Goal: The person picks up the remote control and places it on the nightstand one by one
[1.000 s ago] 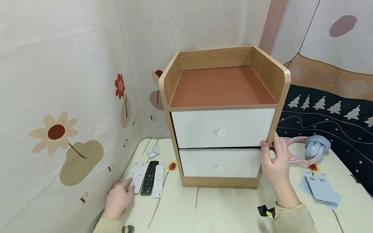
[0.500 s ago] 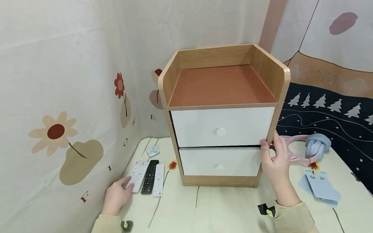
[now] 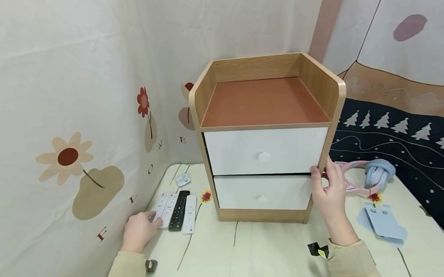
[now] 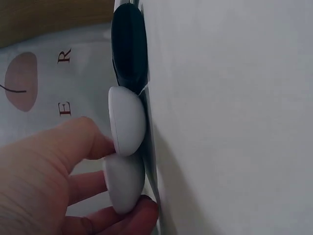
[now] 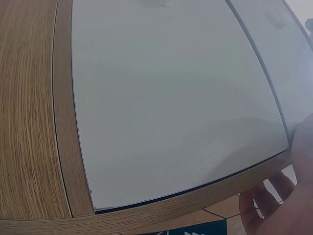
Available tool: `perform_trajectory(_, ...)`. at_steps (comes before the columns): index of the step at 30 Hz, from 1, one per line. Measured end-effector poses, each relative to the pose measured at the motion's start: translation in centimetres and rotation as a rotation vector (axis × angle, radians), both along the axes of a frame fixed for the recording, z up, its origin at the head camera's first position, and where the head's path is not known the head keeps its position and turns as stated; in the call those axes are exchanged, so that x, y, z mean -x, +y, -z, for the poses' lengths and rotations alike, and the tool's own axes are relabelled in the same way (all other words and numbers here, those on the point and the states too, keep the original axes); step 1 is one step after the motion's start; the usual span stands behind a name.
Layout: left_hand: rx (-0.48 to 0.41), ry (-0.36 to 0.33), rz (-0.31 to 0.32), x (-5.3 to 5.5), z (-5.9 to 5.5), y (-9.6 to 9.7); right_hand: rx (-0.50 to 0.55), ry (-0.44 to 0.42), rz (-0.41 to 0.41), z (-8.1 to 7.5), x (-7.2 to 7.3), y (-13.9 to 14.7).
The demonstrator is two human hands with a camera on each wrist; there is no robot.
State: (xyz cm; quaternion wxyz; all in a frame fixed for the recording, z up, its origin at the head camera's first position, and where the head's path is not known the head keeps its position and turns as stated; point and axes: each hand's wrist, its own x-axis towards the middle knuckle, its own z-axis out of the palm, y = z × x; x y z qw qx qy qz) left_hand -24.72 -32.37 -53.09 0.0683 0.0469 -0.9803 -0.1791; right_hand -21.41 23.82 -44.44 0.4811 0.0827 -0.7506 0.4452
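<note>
At the left in the head view, my left hand (image 3: 139, 232) pinches the outermost white remote control (image 3: 160, 203) in a row on the table. The left wrist view shows the thumb on the near end of that remote control (image 4: 125, 185), beside a second white one (image 4: 128, 120), with fingers round its other side. My right hand (image 3: 330, 195) holds the right side edge of a small wooden cabinet (image 3: 262, 215) with two white drawers. Its thumb lies on the front and its fingers on the side panel. Both drawers are pushed in.
A black remote control (image 3: 179, 210) and another white remote control (image 3: 189, 214) lie beside the pinched one. Behind them sits a small white box-like item (image 3: 183, 180). Right of the cabinet are pink and blue headphones (image 3: 379, 175) and a light blue card-like piece (image 3: 385, 222). Printed fabric walls enclose the table.
My left hand has shifted slightly, its thumb and fingers closing on the edge of the outermost white remote control. The right hand and the cabinet stay in place.
</note>
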Motion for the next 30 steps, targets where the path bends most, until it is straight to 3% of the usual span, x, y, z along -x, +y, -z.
perform_trajectory(11, -0.029, 0.202, -0.023, -0.7, -0.4, 0.9, -0.001, -0.013, -0.011, 0.0, 0.2, 0.0)
perform_trajectory(16, -0.086, 0.4, -0.024, -1.4, -1.5, 2.1, -0.006, 0.027, -0.012, 0.0, 0.3, -0.1)
perform_trajectory(19, -0.114, 0.576, 0.042, -1.7, -3.1, 3.2, -0.003, 0.041, -0.014, 0.0, 0.3, -0.2)
perform_trajectory(24, -0.123, 0.816, 0.179, -2.4, -7.0, 5.5, 0.011, 0.041, -0.008, 0.1, 0.4, -0.1)
perform_trajectory(26, -0.16, 0.872, 0.209, -2.9, -8.6, 6.5, 0.014, 0.035, -0.004, 0.1, 0.4, -0.1)
perform_trajectory(30, -0.307, 0.911, 0.25, -4.0, -11.7, 8.2, 0.021, 0.031, -0.003, 0.0, 0.3, -0.2)
